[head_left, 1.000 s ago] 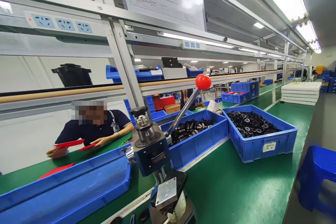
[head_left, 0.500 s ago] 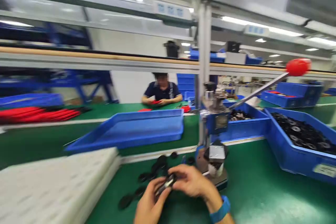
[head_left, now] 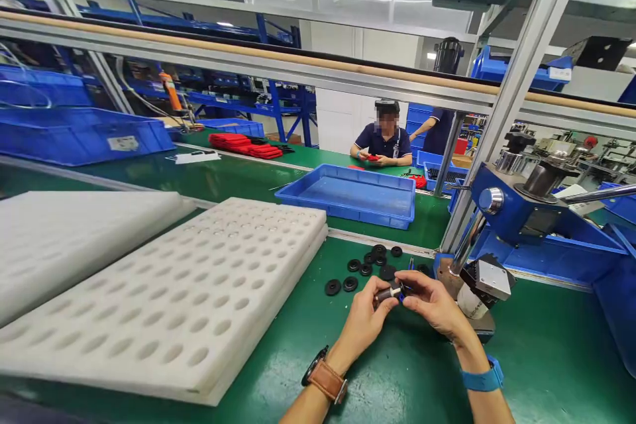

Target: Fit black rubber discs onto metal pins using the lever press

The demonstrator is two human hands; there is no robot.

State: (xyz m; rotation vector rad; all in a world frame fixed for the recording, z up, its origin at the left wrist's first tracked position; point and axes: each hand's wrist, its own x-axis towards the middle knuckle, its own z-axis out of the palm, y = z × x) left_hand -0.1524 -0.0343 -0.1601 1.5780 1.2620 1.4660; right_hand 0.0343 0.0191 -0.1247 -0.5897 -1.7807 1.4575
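Note:
My left hand (head_left: 366,313) is closed round a small dark cylindrical part (head_left: 383,295) with a pale end. My right hand (head_left: 433,301) pinches a small black piece (head_left: 401,287) at that pale end, and a bit of blue shows below it. Whether the two pieces are joined I cannot tell. Just beyond my fingers, several black round discs (head_left: 350,283) with centre holes lie on the green tabletop (head_left: 298,351). To the right of my right hand stands a blue lever press (head_left: 527,212), with a metal block (head_left: 493,278) low on it.
White foam trays (head_left: 163,291) with rows of round holes fill the left. A shallow blue bin (head_left: 348,195) lies beyond the discs, and more blue bins (head_left: 556,248) stand behind the press. Across the bench a person (head_left: 382,139) handles something red. A metal post (head_left: 517,86) rises beside the press.
The view has swung left, so the foam trays show more fully and the press sits farther right. Both hands still hold the small parts together near the discs.

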